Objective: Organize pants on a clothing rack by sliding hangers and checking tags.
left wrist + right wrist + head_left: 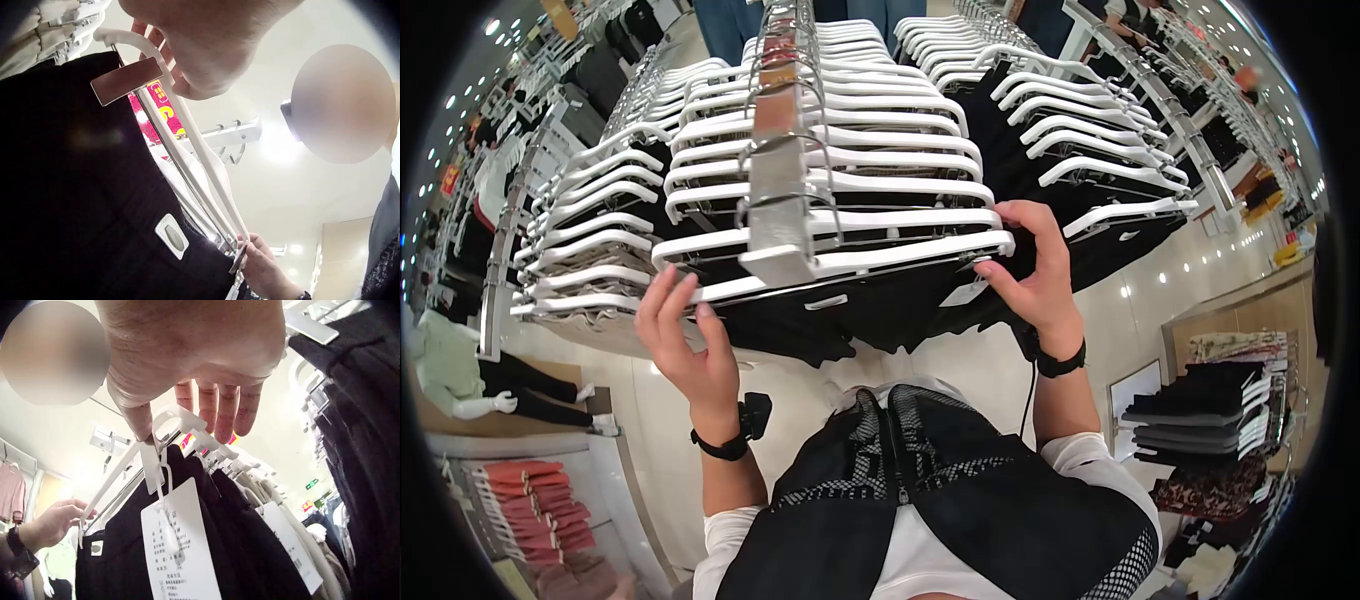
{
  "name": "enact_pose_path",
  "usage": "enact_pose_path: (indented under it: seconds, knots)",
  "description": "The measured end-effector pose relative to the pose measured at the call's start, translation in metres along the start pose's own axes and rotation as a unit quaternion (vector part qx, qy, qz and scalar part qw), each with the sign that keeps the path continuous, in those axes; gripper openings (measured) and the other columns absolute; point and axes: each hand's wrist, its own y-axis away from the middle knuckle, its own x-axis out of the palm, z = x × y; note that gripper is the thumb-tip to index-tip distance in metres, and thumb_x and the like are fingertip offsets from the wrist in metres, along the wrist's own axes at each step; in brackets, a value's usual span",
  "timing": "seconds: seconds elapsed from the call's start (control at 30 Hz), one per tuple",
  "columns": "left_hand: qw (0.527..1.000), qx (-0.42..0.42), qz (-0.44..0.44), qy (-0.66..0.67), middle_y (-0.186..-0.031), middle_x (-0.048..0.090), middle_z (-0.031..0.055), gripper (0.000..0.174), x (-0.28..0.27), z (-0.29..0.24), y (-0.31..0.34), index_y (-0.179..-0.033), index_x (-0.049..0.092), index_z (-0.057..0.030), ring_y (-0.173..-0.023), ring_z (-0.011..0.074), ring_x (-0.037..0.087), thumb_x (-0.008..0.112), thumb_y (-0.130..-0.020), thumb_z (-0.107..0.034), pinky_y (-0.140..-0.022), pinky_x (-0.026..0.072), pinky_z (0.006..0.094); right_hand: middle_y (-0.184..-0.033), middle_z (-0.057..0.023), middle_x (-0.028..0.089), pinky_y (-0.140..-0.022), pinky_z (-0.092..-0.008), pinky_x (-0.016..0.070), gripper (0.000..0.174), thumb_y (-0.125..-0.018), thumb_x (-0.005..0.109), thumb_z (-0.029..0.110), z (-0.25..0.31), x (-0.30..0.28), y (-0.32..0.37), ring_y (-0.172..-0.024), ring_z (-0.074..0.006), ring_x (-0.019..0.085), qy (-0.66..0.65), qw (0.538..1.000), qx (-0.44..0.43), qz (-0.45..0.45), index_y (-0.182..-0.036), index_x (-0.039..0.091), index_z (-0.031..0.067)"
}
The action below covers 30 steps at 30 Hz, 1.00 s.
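Note:
A white hanger (pixel 880 257) carries black pants (pixel 860 318) at the front of the middle rail. My left hand (pixel 688 352) holds its left end, with the thumb on the near side and the fingers behind. At the opposite end, my right hand (pixel 1045 285) grips the hanger between thumb and fingers. A metal clip (pixel 127 81) shows just below my left hand in the left wrist view. From the right end dangles a printed white paper tag (pixel 180 550) on a loop. A small light label (pixel 171 236) sits on the waistband.
The metal rail (pixel 778 170) runs away from me, its end over the front hanger, with many white hangers (pixel 830 150) packed behind. Side rails stand left (pixel 496 265) and right (pixel 1205 160). A mannequin (pixel 460 365) is at left, folded dark clothes (pixel 1190 410) at right.

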Motion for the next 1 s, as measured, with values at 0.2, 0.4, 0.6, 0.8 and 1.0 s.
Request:
enact_pose_path:
  seconds: [0.2, 0.4, 0.6, 0.8, 1.0]
  knots:
    - [0.996, -0.063, -0.028, -0.05, -0.152, 0.049, 0.0212, 0.049, 0.004, -0.024, 0.022, -0.141, 0.055, 0.0, -0.139, 0.0372, 0.048, 0.058, -0.092, 0.0, -0.115, 0.0366, 0.0457, -0.121, -0.0167, 0.059, -0.089, -0.0392, 0.0524, 0.054, -0.069, 0.09, 0.014, -0.022, 0.001, 0.001, -0.106, -0.0315, 0.061, -0.039, 0.997, -0.056, 0.019, -0.112, 0.058, 0.0081]
    - [0.993, -0.043, -0.032, -0.1, -0.146, 0.054, 0.0187, 0.047, 0.0, -0.023, 0.047, -0.136, 0.061, -0.0032, -0.131, 0.0345, 0.053, 0.063, -0.089, 0.004, -0.11, 0.04, 0.0445, -0.116, -0.0165, 0.06, -0.087, -0.0383, 0.0506, 0.052, -0.069, 0.089, 0.014, -0.03, 0.006, -0.002, -0.102, -0.0309, 0.06, -0.061, 0.995, -0.074, 0.012, -0.109, 0.058, 0.0058]
    - [0.995, -0.052, -0.024, -0.086, -0.129, 0.061, 0.0139, 0.042, 0.001, -0.011, 0.051, -0.125, 0.067, -0.0035, -0.121, 0.0306, 0.057, 0.064, -0.084, 0.006, -0.103, 0.0443, 0.0424, -0.115, -0.0165, 0.061, -0.09, -0.0364, 0.0486, 0.047, -0.072, 0.086, 0.011, -0.033, 0.011, 0.004, -0.102, -0.0278, 0.06, -0.084, 0.996, -0.036, 0.005, -0.11, 0.058, 0.0046]
    - [0.999, 0.0, -0.027, -0.035, -0.123, 0.063, 0.0145, 0.036, 0.001, 0.018, 0.039, -0.121, 0.066, -0.0025, -0.116, 0.0305, 0.059, 0.062, -0.086, 0.008, -0.099, 0.0472, 0.0406, -0.121, -0.0182, 0.057, -0.097, -0.037, 0.0453, 0.049, -0.079, 0.082, 0.013, -0.033, 0.025, 0.014, -0.107, -0.0254, 0.056, -0.09, 0.995, -0.014, -0.05, -0.116, 0.053, 0.0026]
    - [0.997, 0.052, -0.021, 0.058, -0.107, 0.062, 0.0137, 0.04, 0.004, 0.05, 0.031, -0.119, 0.062, -0.0021, -0.101, 0.0309, 0.059, 0.065, -0.08, 0.009, -0.092, 0.0477, 0.041, -0.122, -0.0184, 0.053, -0.103, -0.0406, 0.042, 0.05, -0.086, 0.073, 0.019, -0.025, 0.044, 0.02, -0.112, -0.0271, 0.054, -0.043, 0.992, 0.013, -0.12, -0.125, 0.047, 0.0025]
